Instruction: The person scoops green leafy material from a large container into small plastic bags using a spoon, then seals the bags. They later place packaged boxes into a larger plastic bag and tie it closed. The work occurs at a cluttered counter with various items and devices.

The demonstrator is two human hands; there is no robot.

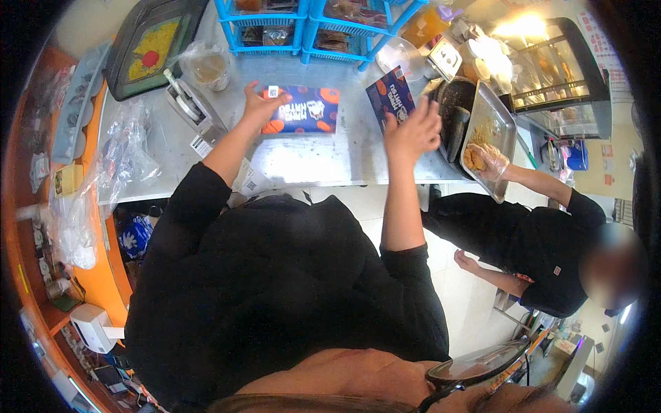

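A dark blue printed food box (pixel 312 111) with orange basketball shapes lies on the steel table. At its left end is my left hand (pixel 258 106), with the thumb over its top face. A small coded label (pixel 273 92) sits close to that thumb. To the right, a second box of the same print (pixel 390 93) lies at a slant. My right hand (pixel 413 131) is in front of that box, fingers spread and slightly blurred. Whether its fingertips touch the box is hard to tell.
Blue plastic racks (pixel 304 23) with packets stand at the back. A tape dispenser (pixel 193 108) and a lidded cup (pixel 209 69) are on the left. Near the right edge, a co-worker's gloved hand (pixel 485 160) holds breaded food over a metal tray (pixel 493 111).
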